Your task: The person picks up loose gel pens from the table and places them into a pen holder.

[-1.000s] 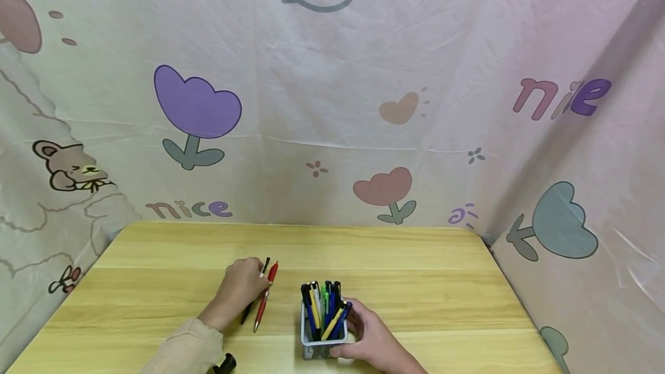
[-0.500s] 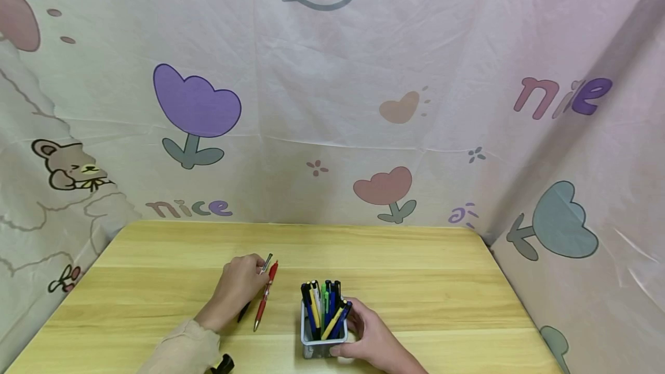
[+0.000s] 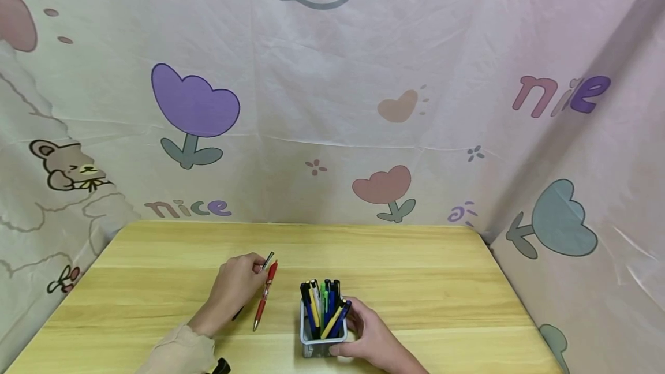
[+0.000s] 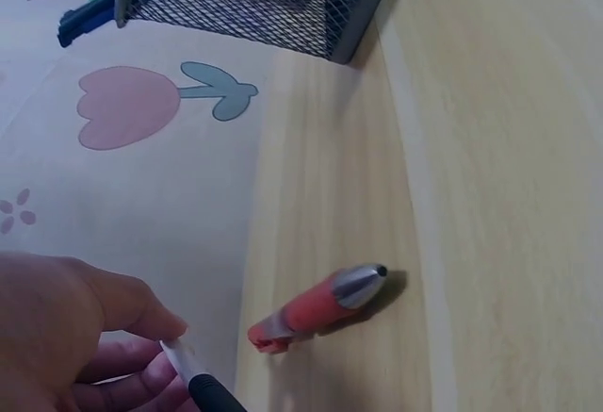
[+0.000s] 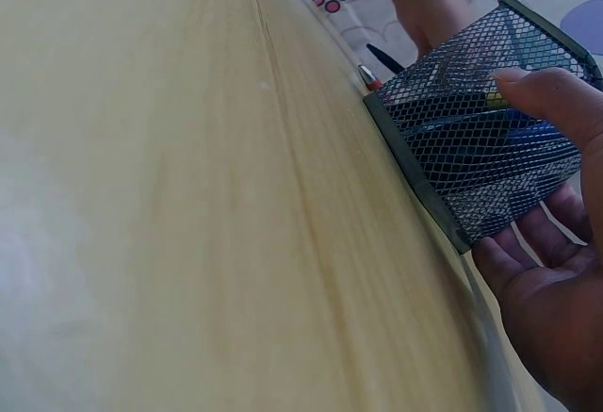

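Observation:
My left hand (image 3: 234, 284) pinches a pen with a black grip and pale barrel (image 4: 213, 391) between thumb and fingers, at the left of the table's middle. In the head view most of this pen is hidden behind the hand. Just right of it a red pen (image 3: 265, 299) lies on the table, its metal tip toward me. A mesh pen holder (image 3: 318, 351) stands farther right, packed with black, blue, yellow and green pens (image 3: 324, 310). My right hand (image 3: 370, 331) grips the holder's right side, thumb across the front mesh (image 5: 443, 148) and fingers behind.
The wooden table (image 3: 436, 281) reaches back to a printed cloth (image 3: 312, 74) that hangs behind it and along both sides. A black strap or device (image 3: 222, 366) shows below my left sleeve (image 3: 179, 351).
The pinched pen has shifted slightly and its angle has changed, its lower end now farther left of the red pen. The left hand has drawn slightly left; the right hand keeps its grip.

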Available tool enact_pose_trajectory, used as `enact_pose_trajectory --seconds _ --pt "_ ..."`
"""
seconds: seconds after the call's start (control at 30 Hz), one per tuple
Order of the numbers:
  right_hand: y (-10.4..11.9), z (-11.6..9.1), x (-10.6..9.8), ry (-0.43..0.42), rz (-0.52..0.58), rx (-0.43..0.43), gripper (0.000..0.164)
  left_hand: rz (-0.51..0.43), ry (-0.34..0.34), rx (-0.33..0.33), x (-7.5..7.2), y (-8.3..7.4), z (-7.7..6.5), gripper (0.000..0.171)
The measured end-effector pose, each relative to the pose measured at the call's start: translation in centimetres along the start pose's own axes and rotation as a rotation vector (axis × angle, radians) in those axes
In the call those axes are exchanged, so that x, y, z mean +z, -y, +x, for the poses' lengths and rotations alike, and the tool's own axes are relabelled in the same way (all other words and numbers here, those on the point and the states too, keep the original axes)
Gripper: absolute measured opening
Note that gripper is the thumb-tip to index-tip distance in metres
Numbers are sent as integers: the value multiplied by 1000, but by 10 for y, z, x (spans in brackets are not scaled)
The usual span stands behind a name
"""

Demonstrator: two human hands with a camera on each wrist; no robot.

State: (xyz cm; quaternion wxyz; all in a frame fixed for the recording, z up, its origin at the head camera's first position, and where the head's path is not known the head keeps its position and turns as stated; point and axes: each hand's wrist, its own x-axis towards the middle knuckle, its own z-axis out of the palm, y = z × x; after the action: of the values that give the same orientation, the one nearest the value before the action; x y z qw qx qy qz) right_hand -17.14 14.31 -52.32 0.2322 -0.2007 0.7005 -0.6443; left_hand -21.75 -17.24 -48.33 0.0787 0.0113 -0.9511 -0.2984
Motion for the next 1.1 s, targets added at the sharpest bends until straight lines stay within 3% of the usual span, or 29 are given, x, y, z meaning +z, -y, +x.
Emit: enact_pose_trajectory --seconds 0.43,0.83,0.97,1.1 --pt "-1 -1 0 5 20 9 74 -117 -48 99 -15 -26 -11 17" --pt "-1 -1 0 9 20 2 75 -72 -285 370 -32 -57 -28 12" --pt "0 -1 0 10 19 6 75 -78 -325 432 -36 -66 -33 14" --pt "0 0 0 5 16 8 75 -102 -339 453 -41 -74 -37 16"
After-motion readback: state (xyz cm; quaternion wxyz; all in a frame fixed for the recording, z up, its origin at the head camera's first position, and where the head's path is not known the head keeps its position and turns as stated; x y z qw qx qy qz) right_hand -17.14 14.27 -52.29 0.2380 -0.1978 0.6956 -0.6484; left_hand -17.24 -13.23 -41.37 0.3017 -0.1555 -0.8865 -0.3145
